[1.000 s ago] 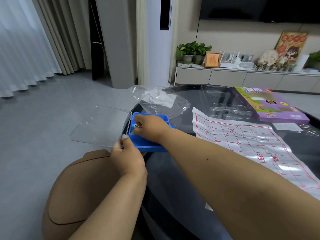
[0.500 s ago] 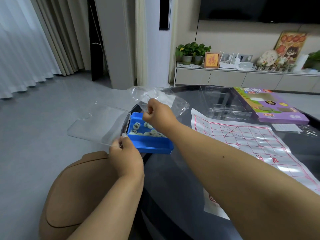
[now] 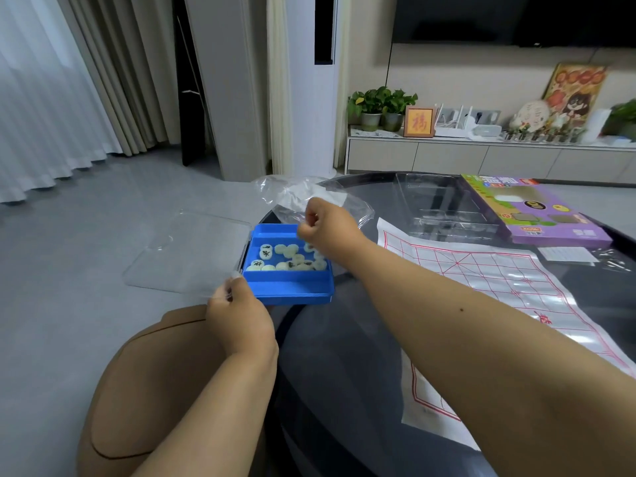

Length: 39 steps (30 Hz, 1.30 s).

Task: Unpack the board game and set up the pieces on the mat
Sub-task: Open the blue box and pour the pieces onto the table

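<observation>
The right hand (image 3: 327, 223) hides some pieces (image 3: 289, 261); the mat (image 3: 481, 287) runs under the forearm.

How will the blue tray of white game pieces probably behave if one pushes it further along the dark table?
The blue tray looks like stiff plastic, so it would likely slide whole on the glossy dark table. It sits at the table's edge, so a push leftward might tip it off. The round white pieces lie loose inside and would probably shift or rattle.
</observation>
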Tool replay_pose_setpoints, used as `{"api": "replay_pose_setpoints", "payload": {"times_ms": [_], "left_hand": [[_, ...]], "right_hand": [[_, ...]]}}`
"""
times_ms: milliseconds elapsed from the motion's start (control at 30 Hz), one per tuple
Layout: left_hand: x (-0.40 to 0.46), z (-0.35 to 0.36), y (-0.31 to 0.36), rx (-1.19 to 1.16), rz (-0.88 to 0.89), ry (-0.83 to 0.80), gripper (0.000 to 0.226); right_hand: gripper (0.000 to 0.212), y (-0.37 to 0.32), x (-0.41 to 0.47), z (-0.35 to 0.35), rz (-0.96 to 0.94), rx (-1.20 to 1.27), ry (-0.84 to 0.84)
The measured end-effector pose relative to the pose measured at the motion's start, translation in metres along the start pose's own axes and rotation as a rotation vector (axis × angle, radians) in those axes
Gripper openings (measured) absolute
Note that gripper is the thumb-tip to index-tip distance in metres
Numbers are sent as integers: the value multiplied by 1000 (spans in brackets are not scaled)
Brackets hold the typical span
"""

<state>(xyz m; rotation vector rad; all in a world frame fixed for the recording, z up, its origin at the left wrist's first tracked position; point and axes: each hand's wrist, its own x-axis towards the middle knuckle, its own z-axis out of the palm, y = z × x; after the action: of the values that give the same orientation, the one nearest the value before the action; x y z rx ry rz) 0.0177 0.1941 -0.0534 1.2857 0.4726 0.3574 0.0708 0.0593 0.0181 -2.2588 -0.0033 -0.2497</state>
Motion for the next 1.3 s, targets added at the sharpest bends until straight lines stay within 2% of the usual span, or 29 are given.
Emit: {"api": "replay_pose_setpoints", "payload": {"times_ms": [133,233,333,433,667,867,1033,1300], "left_hand": [[1,0,1,-55,30,91,27],[4,0,1,-96,60,139,26],[4,1,1,-115,52,169,25],[5,1,1,-118,38,178,30],[1,2,4,-124,34,169,20],[-1,2,5,-140,30,161,18],[1,2,3,-138,47,150,22],[3,2,2,-162,46,145,20]], "right_hand": [[13,17,-1,-22,98,-17,202],[19,39,-9,-18,100,-138,119],[15,52,-18,-3,36,-329,-31],[15,57,-22,9,-36,-378,-113],[19,70,-25,23,-219,-420,-23],[15,77,-20,26,-280,-390,-17],[20,78,-18,27,-290,-482,-39],[18,75,-13,17,-209,-370,-40]]}}
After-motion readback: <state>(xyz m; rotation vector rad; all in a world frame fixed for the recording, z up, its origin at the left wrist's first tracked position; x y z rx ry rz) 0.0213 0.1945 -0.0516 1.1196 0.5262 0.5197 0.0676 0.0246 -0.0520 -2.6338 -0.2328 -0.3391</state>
